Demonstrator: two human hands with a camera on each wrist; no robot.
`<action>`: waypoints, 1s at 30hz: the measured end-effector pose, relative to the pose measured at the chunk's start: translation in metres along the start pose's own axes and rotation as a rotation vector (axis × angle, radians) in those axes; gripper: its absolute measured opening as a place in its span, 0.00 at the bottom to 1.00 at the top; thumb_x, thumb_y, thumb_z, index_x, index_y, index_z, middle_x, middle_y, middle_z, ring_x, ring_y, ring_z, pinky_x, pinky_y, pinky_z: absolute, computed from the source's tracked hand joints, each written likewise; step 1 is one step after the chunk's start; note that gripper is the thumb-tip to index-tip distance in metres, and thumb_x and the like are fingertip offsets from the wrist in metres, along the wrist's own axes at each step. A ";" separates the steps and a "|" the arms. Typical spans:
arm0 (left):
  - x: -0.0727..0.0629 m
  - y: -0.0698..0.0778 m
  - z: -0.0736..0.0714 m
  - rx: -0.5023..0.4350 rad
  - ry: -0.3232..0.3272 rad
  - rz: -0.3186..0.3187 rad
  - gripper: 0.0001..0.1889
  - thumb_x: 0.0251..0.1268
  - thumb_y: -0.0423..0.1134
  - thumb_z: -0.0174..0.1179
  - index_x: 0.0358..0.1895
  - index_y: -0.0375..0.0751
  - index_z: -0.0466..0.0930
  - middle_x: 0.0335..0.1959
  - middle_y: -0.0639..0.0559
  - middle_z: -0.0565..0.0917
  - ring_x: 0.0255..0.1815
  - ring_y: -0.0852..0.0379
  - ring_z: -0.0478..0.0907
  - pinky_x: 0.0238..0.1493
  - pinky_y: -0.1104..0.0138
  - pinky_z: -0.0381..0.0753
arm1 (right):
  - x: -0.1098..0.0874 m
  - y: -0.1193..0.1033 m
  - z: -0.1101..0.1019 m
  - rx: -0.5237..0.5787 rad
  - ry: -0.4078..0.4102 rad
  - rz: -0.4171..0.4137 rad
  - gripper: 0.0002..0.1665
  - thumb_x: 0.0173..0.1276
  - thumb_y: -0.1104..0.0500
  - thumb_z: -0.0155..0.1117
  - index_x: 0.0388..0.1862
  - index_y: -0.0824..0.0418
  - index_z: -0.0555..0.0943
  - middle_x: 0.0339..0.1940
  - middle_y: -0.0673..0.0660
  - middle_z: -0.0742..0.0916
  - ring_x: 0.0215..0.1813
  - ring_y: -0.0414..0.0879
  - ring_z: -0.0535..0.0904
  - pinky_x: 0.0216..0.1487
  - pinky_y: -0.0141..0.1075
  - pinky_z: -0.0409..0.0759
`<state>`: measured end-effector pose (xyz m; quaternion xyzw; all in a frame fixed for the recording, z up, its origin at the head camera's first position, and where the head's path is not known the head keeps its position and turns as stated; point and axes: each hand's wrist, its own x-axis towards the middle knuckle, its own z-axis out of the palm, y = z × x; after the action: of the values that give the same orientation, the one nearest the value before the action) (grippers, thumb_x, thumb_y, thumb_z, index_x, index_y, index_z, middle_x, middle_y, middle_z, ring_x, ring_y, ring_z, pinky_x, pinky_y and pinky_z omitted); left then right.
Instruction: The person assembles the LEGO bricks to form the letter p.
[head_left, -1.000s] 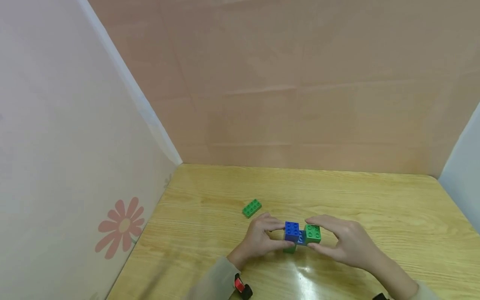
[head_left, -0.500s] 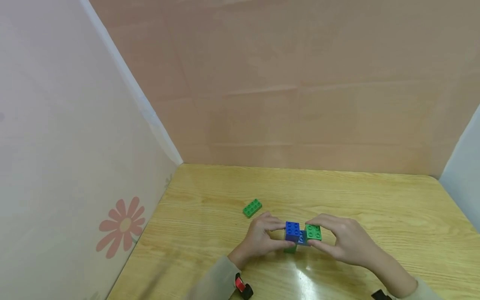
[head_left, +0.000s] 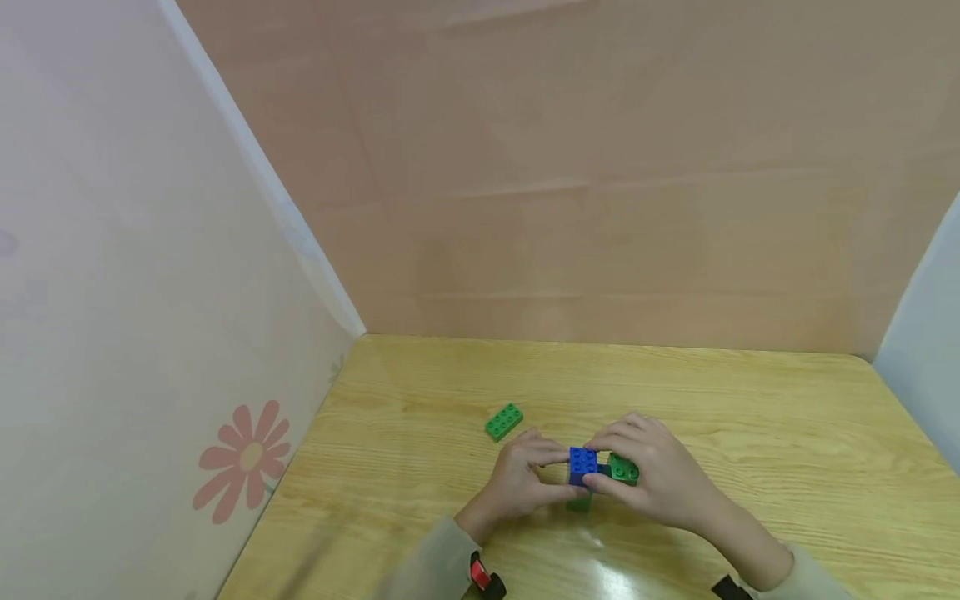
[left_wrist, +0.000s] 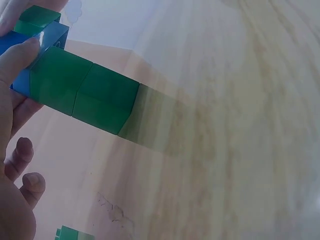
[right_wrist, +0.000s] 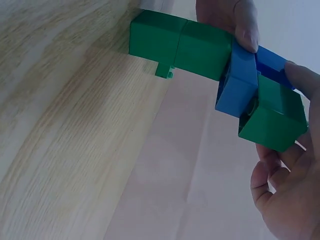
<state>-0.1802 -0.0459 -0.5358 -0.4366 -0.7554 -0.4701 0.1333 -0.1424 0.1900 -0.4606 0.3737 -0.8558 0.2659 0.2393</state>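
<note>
Both hands are on one toy building brick assembly. Two green bricks (right_wrist: 180, 45) form its column, standing on the table. Across the column's top lies a lower blue brick (right_wrist: 239, 80), which juts to the right. On it sit a top blue brick (head_left: 582, 465) at the left and a green brick (head_left: 623, 468) at the right. My left hand (head_left: 517, 479) pinches the lower blue brick between thumb and fingers. My right hand (head_left: 660, 475) has its thumb and fingertips on opposite sides of the top blue brick, its palm beside the upper green brick.
A loose green brick (head_left: 504, 422) lies on the wooden table (head_left: 420, 392), beyond my left hand. A white wall with a printed flower (head_left: 250, 456) borders the table's left side. A brownish sheet (head_left: 585, 208) rises behind, and a pale panel (head_left: 926, 308) stands at right.
My right hand has let go of the upper green brick and moved left to pinch the top blue brick. My left hand keeps its hold.
</note>
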 end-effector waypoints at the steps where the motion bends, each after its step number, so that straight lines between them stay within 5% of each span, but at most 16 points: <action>1: 0.000 0.000 0.000 0.002 0.000 0.003 0.22 0.52 0.40 0.83 0.51 0.41 0.90 0.46 0.60 0.90 0.33 0.53 0.79 0.36 0.73 0.67 | 0.000 0.000 0.000 -0.002 0.000 -0.002 0.17 0.59 0.45 0.82 0.44 0.47 0.88 0.43 0.37 0.87 0.46 0.38 0.79 0.43 0.45 0.80; 11: 0.003 -0.002 0.000 0.005 -0.013 0.031 0.20 0.53 0.41 0.82 0.50 0.43 0.91 0.44 0.60 0.90 0.38 0.61 0.83 0.39 0.73 0.70 | 0.004 -0.003 -0.005 -0.020 -0.041 0.022 0.17 0.58 0.43 0.82 0.43 0.46 0.89 0.44 0.35 0.87 0.46 0.36 0.78 0.42 0.42 0.79; 15: 0.002 -0.003 0.001 0.001 -0.005 0.043 0.19 0.51 0.40 0.83 0.48 0.43 0.91 0.44 0.60 0.90 0.39 0.63 0.84 0.40 0.73 0.70 | 0.004 0.004 -0.006 0.096 -0.094 0.096 0.17 0.61 0.45 0.81 0.47 0.45 0.88 0.46 0.36 0.87 0.46 0.36 0.77 0.41 0.40 0.80; 21: 0.002 -0.001 0.001 -0.023 -0.012 0.036 0.20 0.50 0.39 0.83 0.48 0.43 0.91 0.44 0.58 0.91 0.37 0.60 0.82 0.40 0.74 0.72 | 0.009 0.038 -0.003 0.349 -0.165 0.254 0.14 0.73 0.57 0.70 0.55 0.44 0.86 0.49 0.44 0.88 0.41 0.37 0.77 0.40 0.37 0.75; 30: -0.001 -0.006 0.005 -0.012 -0.012 0.040 0.20 0.49 0.38 0.83 0.47 0.43 0.91 0.44 0.57 0.91 0.36 0.61 0.83 0.40 0.74 0.72 | 0.027 0.089 0.025 0.383 -0.258 0.261 0.13 0.74 0.52 0.71 0.56 0.47 0.86 0.49 0.44 0.88 0.37 0.39 0.76 0.34 0.36 0.75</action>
<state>-0.1833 -0.0438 -0.5425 -0.4552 -0.7446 -0.4691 0.1355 -0.2322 0.2123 -0.4877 0.3294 -0.8543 0.4018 0.0169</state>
